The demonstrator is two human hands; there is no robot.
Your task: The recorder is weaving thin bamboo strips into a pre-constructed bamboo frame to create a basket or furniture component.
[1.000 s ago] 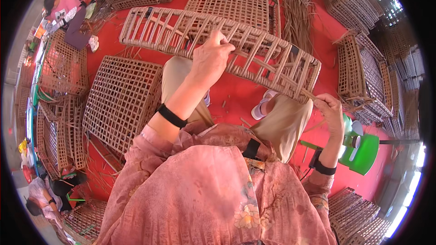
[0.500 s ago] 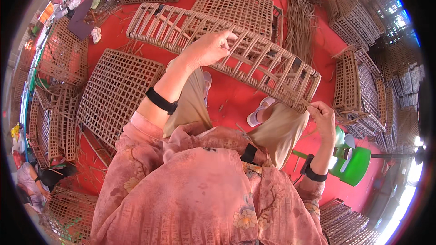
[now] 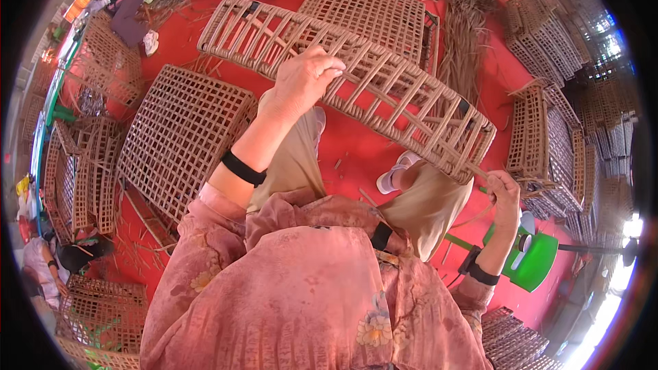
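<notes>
Across my lap lies a long, narrow woven cane panel [image 3: 370,48] with close ribs and thick wrapped rims, tilted down to the right. My left hand [image 3: 305,82] is closed at its middle, the fingers curled in against the weave; just what they pinch there is hidden. At the panel's lower right corner, my right hand [image 3: 504,193] pinches a thin cane strand [image 3: 477,172] that runs out from the rim. A loose length of strand trails below that hand. Both forearms wear black bands.
Flat woven grid panels stand at front [image 3: 367,14] and left [image 3: 185,123]. Loose cane strips [image 3: 466,41] lie in a heap at the far right. Stacked baskets [image 3: 545,133] line the right, near a green fan-like object [image 3: 538,260]. Two other people sit on the left side.
My right hand has moved right and slightly down, drawing out more strand from the panel's corner. My left hand's fingers have closed further. The panel has shifted slightly right.
</notes>
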